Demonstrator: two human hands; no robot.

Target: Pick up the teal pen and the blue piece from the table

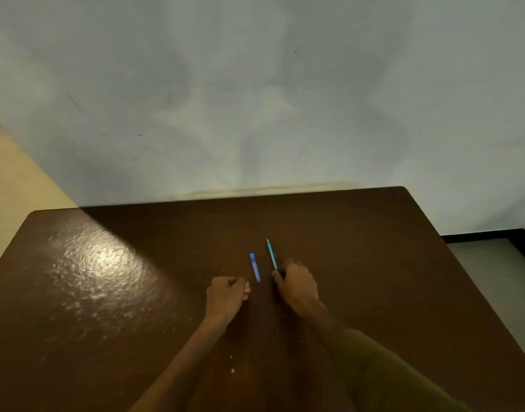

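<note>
A thin teal pen [271, 253] lies on the dark brown table [136, 292], pointing away from me. My right hand [297, 285] grips its near end with curled fingers. Just left of it a short blue pen cap [254, 267] lies flat on the table. My left hand [227, 294] rests on the table beside the cap's near end, its fingers curled with nothing seen in them; the fingertips come close to the cap without touching it.
A pale grey wall [255, 99] rises right behind the table's far edge. A cream wall stands at the left. Grey floor with a black skirting line [493, 233] shows past the table's right edge. Small white specks dot the table near me.
</note>
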